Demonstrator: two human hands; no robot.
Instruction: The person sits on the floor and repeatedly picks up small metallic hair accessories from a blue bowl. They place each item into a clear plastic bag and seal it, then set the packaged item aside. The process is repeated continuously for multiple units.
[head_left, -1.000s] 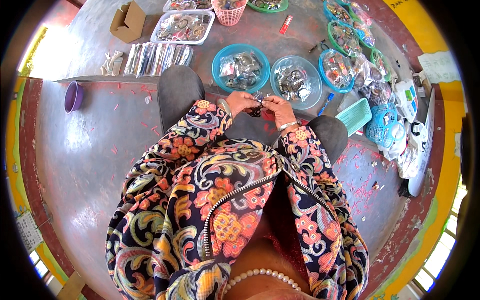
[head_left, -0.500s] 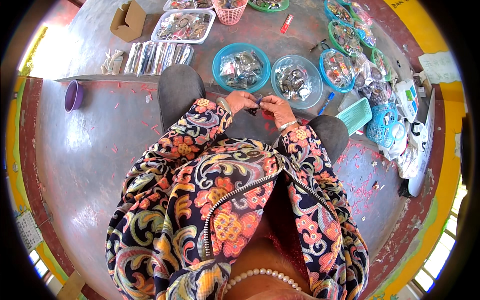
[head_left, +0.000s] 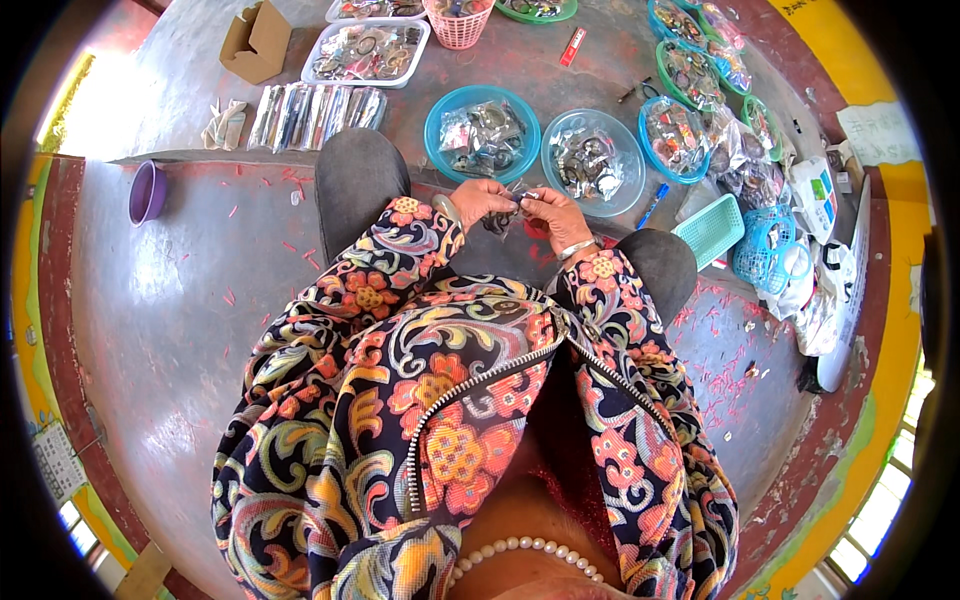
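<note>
Between my knees, my left hand point(head_left: 482, 203) and my right hand point(head_left: 556, 216) meet fingertip to fingertip. Both pinch a small dark thing point(head_left: 497, 222) that hangs below the fingers. It is too small to name, and a bit of clear, shiny plastic seems to surround it. Just beyond my hands stands a blue plastic basin point(head_left: 432, 134) with small bagged items in it. To its right is a clear bluish basin point(head_left: 630, 190) holding dark, ring-like pieces. A blue pen point(head_left: 653, 206) lies right of that basin.
Farther left are a white tray point(head_left: 312, 72), an open cardboard box point(head_left: 256, 45), a row of flat plastic packets point(head_left: 318, 117) and a purple bowl point(head_left: 148, 193). At right are a green basket point(head_left: 710, 232) and a blue basket point(head_left: 765, 250). Red scraps litter the floor.
The dark thing and clear plastic shift slightly between my fingers, and more of it shows below and above them. My arms stay almost still.
</note>
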